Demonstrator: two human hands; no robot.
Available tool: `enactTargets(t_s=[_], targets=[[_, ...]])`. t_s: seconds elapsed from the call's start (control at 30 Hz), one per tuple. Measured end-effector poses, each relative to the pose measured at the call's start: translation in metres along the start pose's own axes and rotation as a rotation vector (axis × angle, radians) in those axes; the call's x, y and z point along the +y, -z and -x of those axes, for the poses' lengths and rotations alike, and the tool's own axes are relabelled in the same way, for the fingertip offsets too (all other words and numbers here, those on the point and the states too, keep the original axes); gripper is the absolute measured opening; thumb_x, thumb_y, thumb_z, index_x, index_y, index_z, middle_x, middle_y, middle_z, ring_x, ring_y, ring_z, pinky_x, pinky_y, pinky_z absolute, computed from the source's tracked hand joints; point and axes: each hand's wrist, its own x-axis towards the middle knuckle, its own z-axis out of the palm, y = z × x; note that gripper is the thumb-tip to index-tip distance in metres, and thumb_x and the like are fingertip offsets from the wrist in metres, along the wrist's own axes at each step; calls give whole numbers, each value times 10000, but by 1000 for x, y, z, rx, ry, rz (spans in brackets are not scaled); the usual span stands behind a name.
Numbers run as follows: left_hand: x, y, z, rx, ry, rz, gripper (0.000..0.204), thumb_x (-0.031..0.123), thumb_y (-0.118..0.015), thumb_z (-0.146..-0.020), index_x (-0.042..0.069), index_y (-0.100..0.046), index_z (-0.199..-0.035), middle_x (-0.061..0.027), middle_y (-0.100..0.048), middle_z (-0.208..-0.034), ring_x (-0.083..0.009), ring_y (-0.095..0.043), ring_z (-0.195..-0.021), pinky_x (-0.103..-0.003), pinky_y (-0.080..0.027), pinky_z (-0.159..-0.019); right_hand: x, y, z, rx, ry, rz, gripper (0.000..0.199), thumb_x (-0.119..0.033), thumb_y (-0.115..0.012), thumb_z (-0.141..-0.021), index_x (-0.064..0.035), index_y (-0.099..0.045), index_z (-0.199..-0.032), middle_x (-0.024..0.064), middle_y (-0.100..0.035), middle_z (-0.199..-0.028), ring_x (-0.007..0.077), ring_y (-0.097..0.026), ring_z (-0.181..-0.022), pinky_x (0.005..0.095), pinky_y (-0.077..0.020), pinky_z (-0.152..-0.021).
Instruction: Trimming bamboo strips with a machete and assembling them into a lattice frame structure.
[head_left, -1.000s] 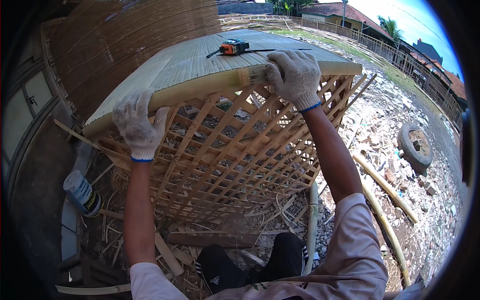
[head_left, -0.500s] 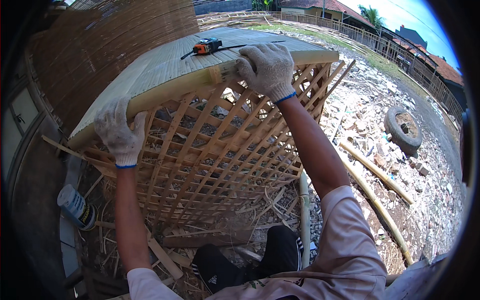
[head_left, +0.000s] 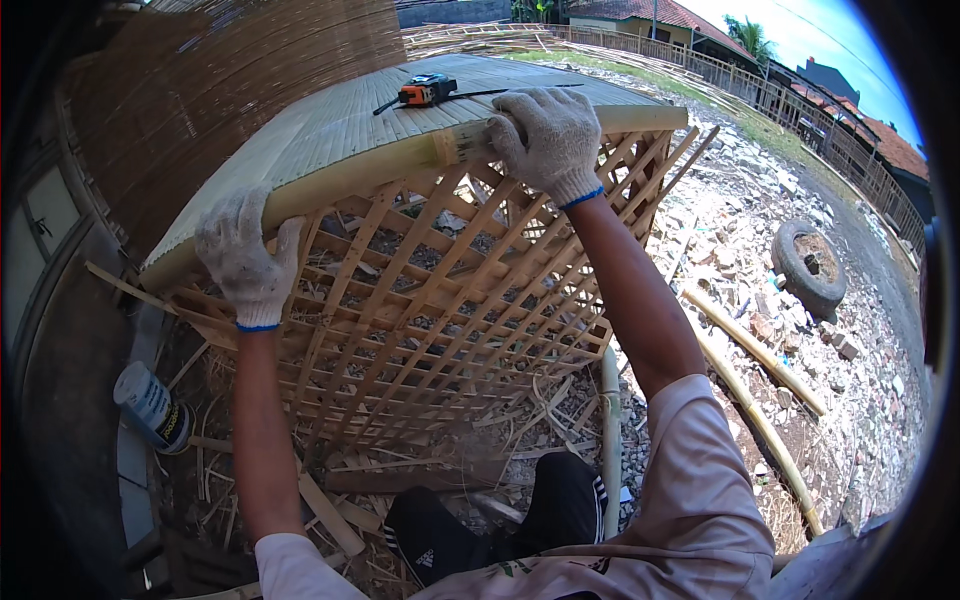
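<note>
A bamboo panel with a slatted top [head_left: 330,125] and a thick bamboo pole [head_left: 360,172] along its near edge stands before me. Beneath that edge hangs a lattice of crossed bamboo strips [head_left: 430,290]. Both hands wear pale knitted gloves with blue cuffs. My left hand [head_left: 248,258] is wrapped over the pole near its left end, thumb on the near side. Farther right, my right hand [head_left: 550,140] grips the same edge from above, fingers over the slats. On top, left of my right hand, lies an orange and black tape measure [head_left: 428,90] beside a thin dark strip.
A white bucket [head_left: 152,408] leans at the left by the wall. Bamboo offcuts [head_left: 330,515] litter the ground near my knees. On the right are rubble, bamboo poles [head_left: 755,350] and an old tyre [head_left: 808,268]. A woven screen [head_left: 230,110] stands at the back left.
The panel's edge, the tape measure and both hands sit slightly farther right in the picture. My grip on the pole is the same.
</note>
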Motion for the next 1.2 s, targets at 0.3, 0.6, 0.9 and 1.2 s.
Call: enactTargets(t_s=[0.3,0.6,0.9,1.2], targets=[[0,-1,0,19,-1,26,553,296,-820,-837,157,-637,-1341,-107,-648,-1291,-332,-556,-1265,-515,-369,-1132,1,-4,2,4,-21,-12,283,-440,-700,-903,-162,-733,-942,27,-739,-911,259,-699,-881,448,-488,-916],[-2,1,-1,6,0,15,553,313,-815,-842,158,-644,-1344,-114,-649,-1295,-343,-556,-1270,-524,-372,-1130,0,-3,1,16,-17,-13,268,-427,-710,-896,-163,-737,-928,19,-741,-903,247,-701,-865,451,-492,-919],[-1,2,-1,-24,3,-7,528,331,-796,-869,139,-641,-1336,-121,-646,-1316,-358,-551,-1279,-534,-378,-1122,3,-8,3,7,-17,-10,274,-436,-711,-893,-171,-746,-952,25,-736,-909,255,-701,-889,452,-492,-907],[-4,-3,2,-38,20,-44,532,335,-786,-872,131,-638,-1340,-127,-641,-1326,-383,-541,-1288,-544,-380,-1116,4,-7,4,24,-10,11,290,-460,-696,-897,-176,-747,-933,26,-744,-901,250,-706,-883,446,-502,-910]])
